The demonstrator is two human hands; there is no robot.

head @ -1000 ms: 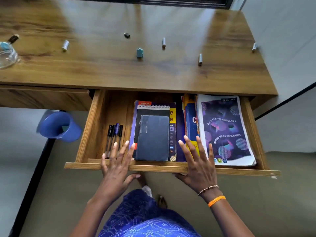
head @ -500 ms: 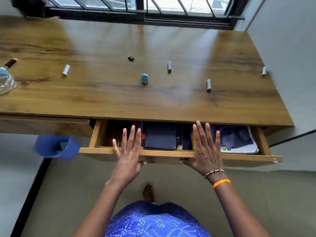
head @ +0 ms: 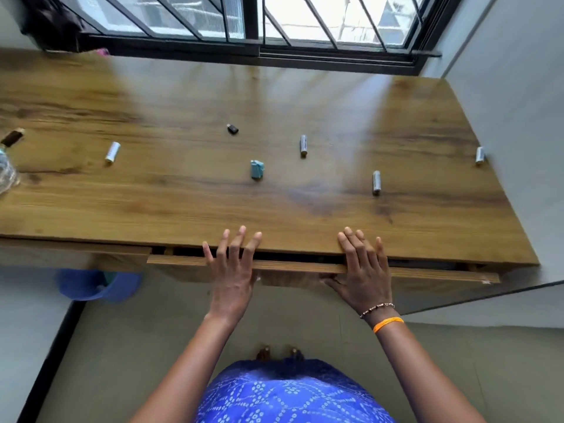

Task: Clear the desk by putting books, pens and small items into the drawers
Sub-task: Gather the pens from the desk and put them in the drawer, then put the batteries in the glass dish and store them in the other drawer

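Observation:
The right-hand drawer [head: 293,266] sits almost fully pushed in under the wooden desk [head: 183,196], leaving only a narrow dark gap; its contents are hidden. My left hand [head: 232,270] and my right hand [head: 363,270] press flat against the drawer front, fingers straight and reaching over the desk edge. On the desktop lie several batteries, among them one at the left [head: 112,152], one in the middle [head: 303,145] and one nearer the front [head: 376,182]. A small teal eraser [head: 257,169] and a tiny black item [head: 233,129] lie between them.
A clear glass container [head: 6,174] and a brown stick-like item [head: 12,137] sit at the desk's left edge. Another battery [head: 479,155] lies by the right edge. A blue bin [head: 91,285] stands on the floor under the left drawer. A barred window [head: 244,22] backs the desk.
Both hands have pushed the drawer from wide open to nearly closed, hiding the books and pens inside. The view has tilted up toward the window.

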